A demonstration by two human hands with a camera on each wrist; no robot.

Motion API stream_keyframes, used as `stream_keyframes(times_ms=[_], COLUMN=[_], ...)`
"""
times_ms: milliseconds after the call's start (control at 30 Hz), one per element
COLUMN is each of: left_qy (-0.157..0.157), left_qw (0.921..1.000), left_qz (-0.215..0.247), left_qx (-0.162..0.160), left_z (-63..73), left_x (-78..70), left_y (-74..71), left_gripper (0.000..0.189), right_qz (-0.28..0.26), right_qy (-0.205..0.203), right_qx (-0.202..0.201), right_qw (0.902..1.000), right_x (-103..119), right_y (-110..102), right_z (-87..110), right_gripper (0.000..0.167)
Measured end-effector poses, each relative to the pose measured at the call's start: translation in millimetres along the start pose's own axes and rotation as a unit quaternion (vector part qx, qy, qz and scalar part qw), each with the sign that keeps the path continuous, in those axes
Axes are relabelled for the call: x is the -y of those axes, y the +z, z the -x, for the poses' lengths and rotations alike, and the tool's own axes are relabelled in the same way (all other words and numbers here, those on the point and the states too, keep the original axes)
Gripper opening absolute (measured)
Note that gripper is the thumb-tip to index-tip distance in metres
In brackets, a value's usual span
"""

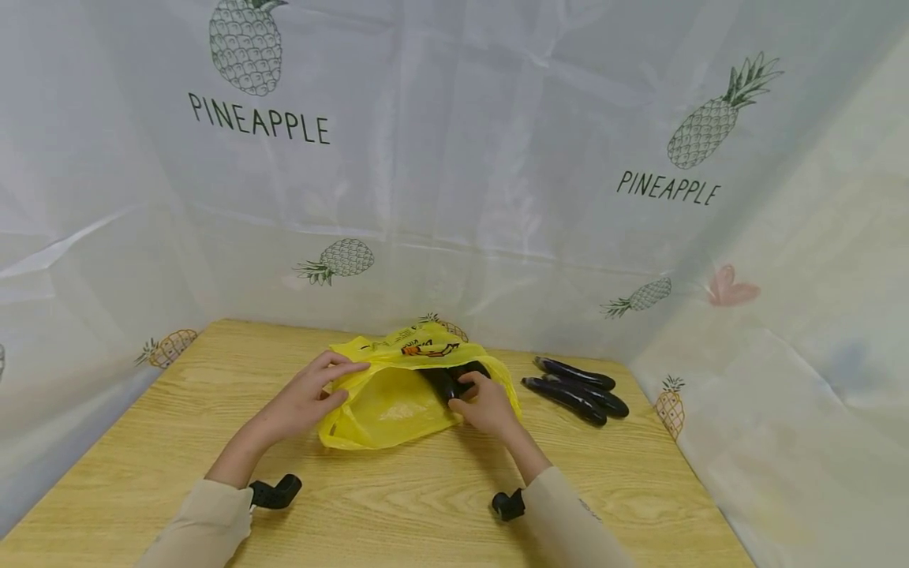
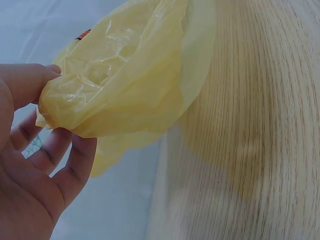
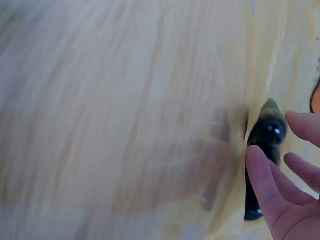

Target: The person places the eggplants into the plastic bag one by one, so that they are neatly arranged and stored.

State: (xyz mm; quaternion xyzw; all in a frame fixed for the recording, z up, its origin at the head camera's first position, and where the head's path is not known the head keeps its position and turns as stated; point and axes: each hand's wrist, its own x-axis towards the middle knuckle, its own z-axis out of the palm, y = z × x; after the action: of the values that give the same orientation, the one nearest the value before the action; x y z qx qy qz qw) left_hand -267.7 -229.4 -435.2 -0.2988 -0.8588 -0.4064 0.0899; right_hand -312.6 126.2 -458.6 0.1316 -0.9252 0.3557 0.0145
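Note:
My left hand (image 1: 300,401) holds the left edge of the mouth of a yellow plastic bag (image 1: 398,398). In the left wrist view, thumb and fingers (image 2: 75,155) pinch the crumpled film. My right hand (image 1: 486,404) reaches into the bag's mouth from the right, by dark, glossy eggplants (image 1: 442,383) lying inside. The right wrist view shows its thumb and fingers spread loosely, fingertips right beside an eggplant (image 3: 272,131). The bag's film hides the far ends of the eggplants.
On the wooden table (image 1: 376,513), three more eggplants (image 1: 575,390) lie together to the right of the bag. A white curtain (image 1: 454,173) printed with pineapples hangs behind the table and along its sides.

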Motion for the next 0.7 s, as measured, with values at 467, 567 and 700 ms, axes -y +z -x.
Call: stream_keyframes(times_ms=[467,567,700], left_qy=[-0.005,-0.005,-0.004], left_qw=[1.0000,1.0000,1.0000], left_qz=[-0.003,-0.004,-0.006], left_qx=[-0.003,-0.003,-0.005], left_z=[1.0,0.6,1.3], left_x=[-1.0,-0.5,0.8], left_y=[-2.5,-2.8,-3.9], left_gripper=[0.051,0.051,0.051], right_qz=[0.030,0.041,0.056], right_qy=[-0.039,-0.036,-0.028], right_qx=[-0.036,-0.046,-0.053], right_qw=[0.9981,0.9975,0.9966], right_x=[-6,-11,-21], right_y=[-60,-77,-97], right_z=[31.3,38.5,45.7], right_gripper=[0.041,0.045,0.048])
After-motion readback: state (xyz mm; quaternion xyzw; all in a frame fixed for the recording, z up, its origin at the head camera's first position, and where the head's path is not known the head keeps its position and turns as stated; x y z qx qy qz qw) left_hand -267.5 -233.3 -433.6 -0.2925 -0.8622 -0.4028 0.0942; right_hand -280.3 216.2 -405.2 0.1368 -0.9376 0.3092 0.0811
